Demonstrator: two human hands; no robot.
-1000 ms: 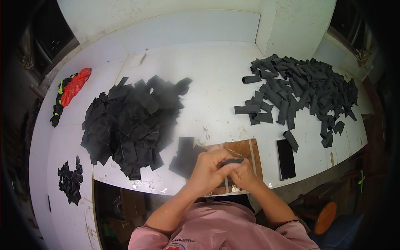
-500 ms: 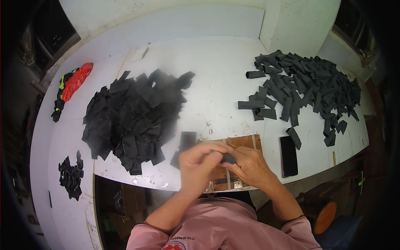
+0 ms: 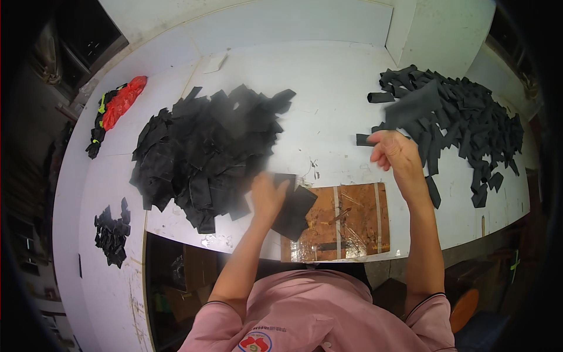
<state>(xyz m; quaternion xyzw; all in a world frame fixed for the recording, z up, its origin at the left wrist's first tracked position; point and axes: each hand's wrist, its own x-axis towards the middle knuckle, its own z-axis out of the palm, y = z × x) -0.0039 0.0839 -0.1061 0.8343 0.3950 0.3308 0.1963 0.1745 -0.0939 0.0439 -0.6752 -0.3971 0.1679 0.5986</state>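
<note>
My left hand rests at the near right edge of a heap of flat black fabric pieces, thumb apart from the blurred fingers. Beside it, several flat pieces lie partly over a brown board. My right hand is raised in front of a pile of black fabric tubes, its fingers loosely bent and apart. Just beyond those fingers, a motion-smeared black fabric tube appears in the air, seemingly apart from the hand.
The brown board, banded with tape, lies at the white table's near edge. At the far left are a red plastic bag and a dark bundle with yellow-green bits. A small black heap lies on the left side section.
My hands were together over the board around a black tube. They have since parted: the left to the flat pieces, the right up toward the tube pile, where it has let the tube go.
</note>
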